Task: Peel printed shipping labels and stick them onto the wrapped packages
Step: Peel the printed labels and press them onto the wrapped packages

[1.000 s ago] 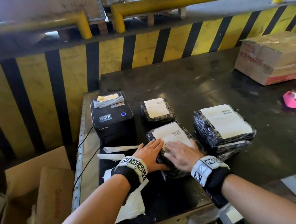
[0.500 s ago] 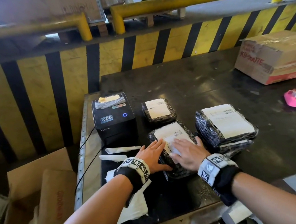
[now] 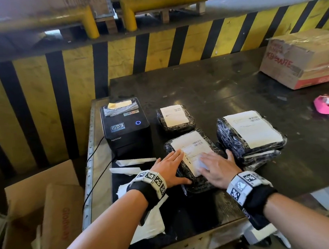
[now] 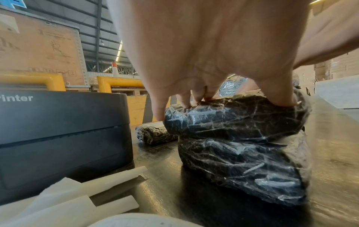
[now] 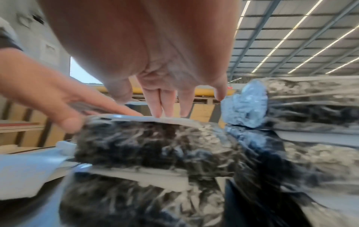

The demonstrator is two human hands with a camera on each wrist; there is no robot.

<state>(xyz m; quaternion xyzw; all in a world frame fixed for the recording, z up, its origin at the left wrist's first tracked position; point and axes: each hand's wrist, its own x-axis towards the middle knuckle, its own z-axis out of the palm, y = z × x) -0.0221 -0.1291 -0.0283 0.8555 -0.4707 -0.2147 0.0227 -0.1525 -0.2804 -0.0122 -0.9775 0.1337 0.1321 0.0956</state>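
Observation:
A black film-wrapped package lies on top of another at the table's near edge, with a white shipping label stuck on its top. My left hand rests flat on the package's left side, fingers straight, thumb at its near edge. My right hand lies flat on the label with straight fingers pressing it down. A stack of labelled packages sits to the right, and a small labelled package lies farther back.
A black label printer stands at the left of the dark table. Peeled backing strips and paper lie near it. A cardboard box and a pink object are at the right. Open cartons stand on the floor at the left.
My right hand has slid forward over the label. The left hand stays on the package's left side.

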